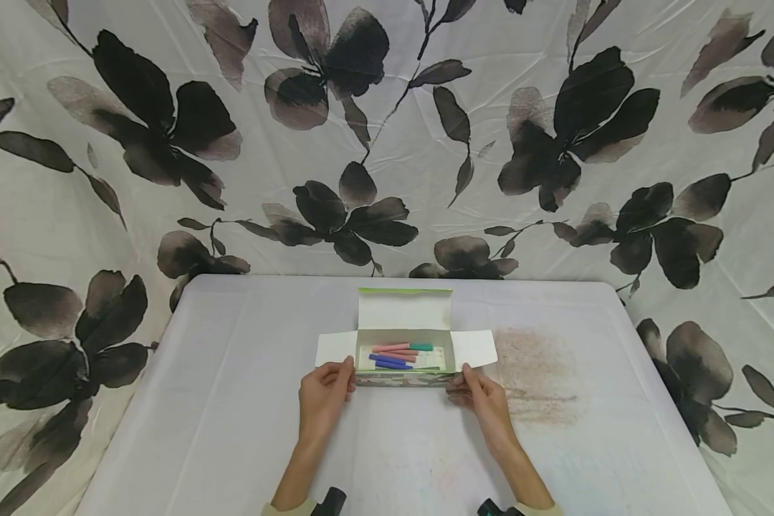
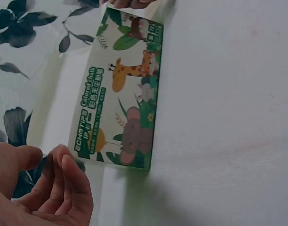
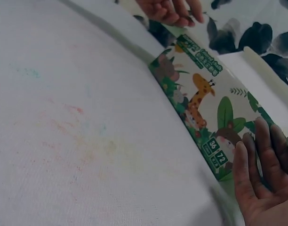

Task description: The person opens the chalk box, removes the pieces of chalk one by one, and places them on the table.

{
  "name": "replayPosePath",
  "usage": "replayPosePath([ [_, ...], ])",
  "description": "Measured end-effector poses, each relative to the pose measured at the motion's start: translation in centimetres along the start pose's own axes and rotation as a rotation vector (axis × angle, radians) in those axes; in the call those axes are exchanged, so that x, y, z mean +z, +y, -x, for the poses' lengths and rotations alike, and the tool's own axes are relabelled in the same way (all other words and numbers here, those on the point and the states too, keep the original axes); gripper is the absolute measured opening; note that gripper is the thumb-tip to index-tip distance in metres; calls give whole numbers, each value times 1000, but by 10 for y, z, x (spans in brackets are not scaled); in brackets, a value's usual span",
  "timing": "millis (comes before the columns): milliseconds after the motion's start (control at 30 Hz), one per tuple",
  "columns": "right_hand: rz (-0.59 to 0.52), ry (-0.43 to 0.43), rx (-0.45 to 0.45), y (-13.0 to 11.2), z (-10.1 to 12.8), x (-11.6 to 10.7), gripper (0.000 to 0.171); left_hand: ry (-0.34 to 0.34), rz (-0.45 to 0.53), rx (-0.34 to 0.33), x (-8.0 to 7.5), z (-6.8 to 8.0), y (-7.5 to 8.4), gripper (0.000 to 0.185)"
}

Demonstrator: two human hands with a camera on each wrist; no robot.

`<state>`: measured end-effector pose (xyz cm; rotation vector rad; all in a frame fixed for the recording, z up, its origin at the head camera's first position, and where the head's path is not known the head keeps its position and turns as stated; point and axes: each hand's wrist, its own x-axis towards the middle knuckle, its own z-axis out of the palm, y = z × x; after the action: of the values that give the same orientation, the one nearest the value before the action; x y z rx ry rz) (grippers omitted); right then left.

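1. Left hand (image 1: 323, 393) sits at the box's left front corner, thumb and fingertips pinching the left side flap (image 1: 335, 349). In the left wrist view the fingers (image 2: 64, 181) are loosely curled w/ the flap edge between thumb and index.
2. Right hand (image 1: 481, 395) is at the box's right front corner; fingers fairly straight, laid flat against the printed front wall, per the right wrist view (image 3: 264, 174). Pressing, not wrapping. Fingertips look smudged dark.
3. Chalk box (image 1: 405, 378) lies flat, mid-table, near the front half, between both hands. Lid flap (image 1: 405, 310) stands up at the back; right side flap (image 1: 475, 349) folded out flat.
4. Front wall shows a giraffe, elephant & leaves print, clear in both wrist views (image 2: 130, 94).
5. Inside: a few chalk sticks (image 1: 396, 353) lying lengthwise: pink, green, blue. Exact count hard to tell.
6. Table (image 1: 232, 401) is white; reddish-brown chalk smear (image 1: 538, 373) just right of the box, faint coloured marks nearer the person.
7. Backdrop: pale cloth w/ big dark flowers (image 1: 387, 143) behind and to both sides of the table.
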<state>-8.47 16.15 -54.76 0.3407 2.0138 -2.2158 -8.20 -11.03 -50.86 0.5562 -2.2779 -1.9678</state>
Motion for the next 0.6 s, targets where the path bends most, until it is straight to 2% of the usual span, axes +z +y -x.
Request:
replayPosePath([
  [200, 72, -45, -59, -6, 6, 3, 42, -42, 26, -59, 4, 2, 5, 37],
  [433, 177, -167, -135, -20, 9, 6, 32, -141, 102, -171, 15, 9, 2, 49],
  [600, 248, -253, -230, -31, 6, 9, 31, -196, 174, -243, 22, 12, -4, 54],
])
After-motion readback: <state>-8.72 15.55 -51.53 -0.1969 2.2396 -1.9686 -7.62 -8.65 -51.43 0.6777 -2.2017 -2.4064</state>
